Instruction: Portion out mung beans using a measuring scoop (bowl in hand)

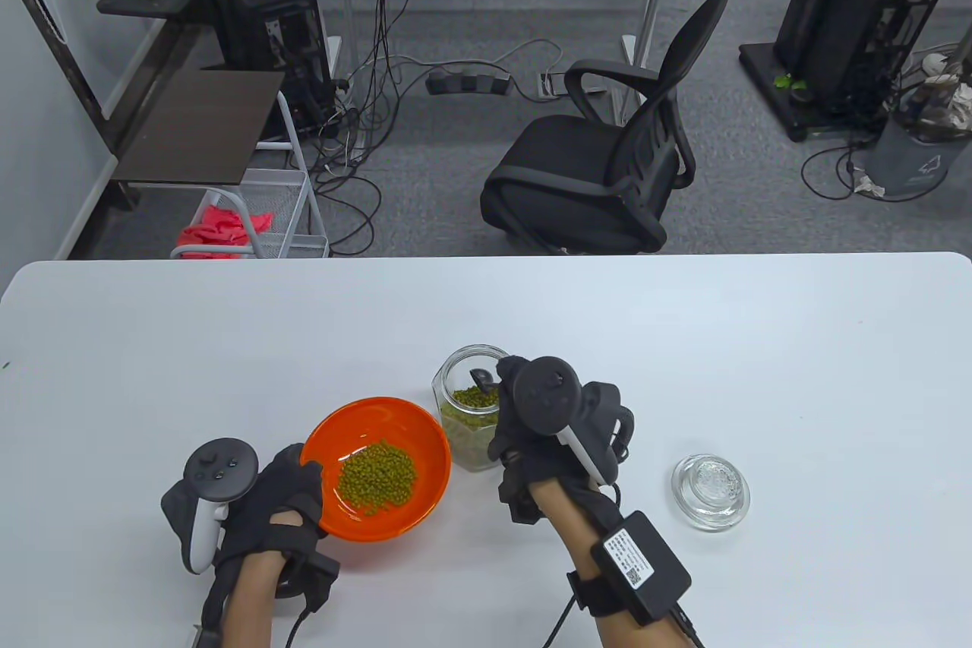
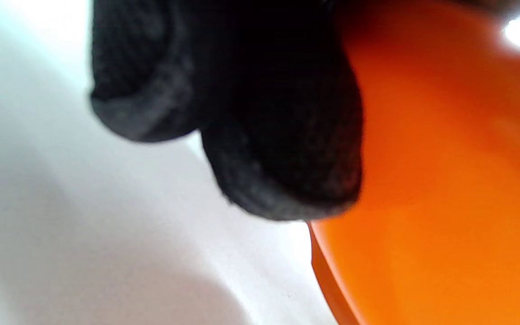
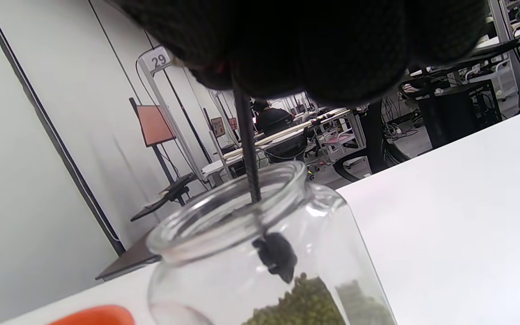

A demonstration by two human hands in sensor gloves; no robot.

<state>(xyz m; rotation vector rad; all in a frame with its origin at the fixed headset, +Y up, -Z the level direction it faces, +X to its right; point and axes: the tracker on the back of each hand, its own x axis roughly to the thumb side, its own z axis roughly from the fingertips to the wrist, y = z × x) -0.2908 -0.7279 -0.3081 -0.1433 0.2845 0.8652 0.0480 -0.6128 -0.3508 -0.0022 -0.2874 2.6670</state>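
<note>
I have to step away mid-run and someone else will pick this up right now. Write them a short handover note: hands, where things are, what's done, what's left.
Left hand: grips the near-left rim of the orange bowl.
Right hand: holds the black measuring scoop by its thin handle, with the scoop head down inside the open glass jar, just above the beans.
Layout: jar stands right of the bowl; its glass lid lies on the table farther right.
Done: a pile of mung beans already in the bowl.
Left: fill the scoop, lift it out, tip it into the bowl; repeat as needed.
</note>
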